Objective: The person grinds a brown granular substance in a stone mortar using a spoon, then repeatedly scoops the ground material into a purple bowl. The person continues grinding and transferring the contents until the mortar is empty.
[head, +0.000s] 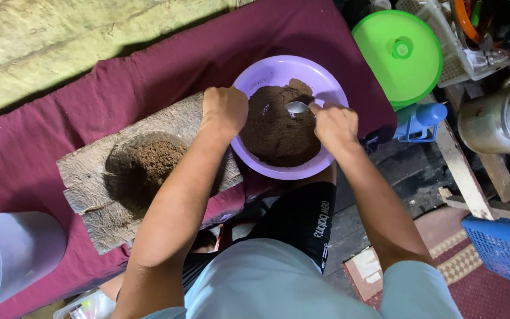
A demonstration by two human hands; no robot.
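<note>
Right hand (pixel 336 124) closed on small metal spoon (pixel 298 107); handle runs right-to-left, bowl on the brown powder (pixel 278 130) in the round lilac plastic bowl (pixel 267 71). Left hand (pixel 224 109) fisted on bowl's left rim, beside hollowed grey wooden slab (pixel 90 171) on maroon cloth (pixel 30 130). Both forearms extended forward.

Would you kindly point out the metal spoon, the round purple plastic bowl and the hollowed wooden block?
metal spoon (pixel 296 107), head view, on its shiny bowl.
round purple plastic bowl (pixel 270 68), head view, on its bare far inner wall.
hollowed wooden block (pixel 84 171), head view, on its flat left top.
</note>
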